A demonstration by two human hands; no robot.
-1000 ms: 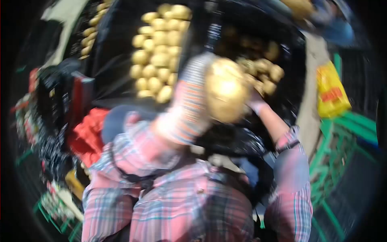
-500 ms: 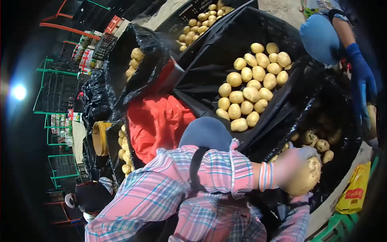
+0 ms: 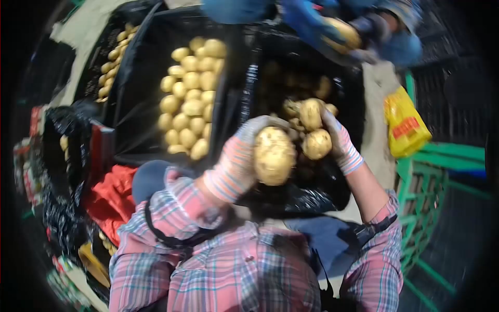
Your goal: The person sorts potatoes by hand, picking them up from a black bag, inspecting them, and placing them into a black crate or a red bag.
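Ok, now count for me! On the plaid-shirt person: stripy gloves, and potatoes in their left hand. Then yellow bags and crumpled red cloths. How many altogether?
Stripy gloves: 2
Potatoes in that left hand: 1
Yellow bags: 1
Crumpled red cloths: 1
Total: 5

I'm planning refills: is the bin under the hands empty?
Not empty: potatoes show inside the bin. Its dark depths hide how full it is.

I watch through one head-worn camera, facing forward and steeply down. The wearer's pink-and-blue plaid shirt (image 3: 223, 273) sits closest, along the bottom edge; the glossy black plastic-lined bin (image 3: 312, 200) lies just beyond; the wide, rounded view darkens at the corners.
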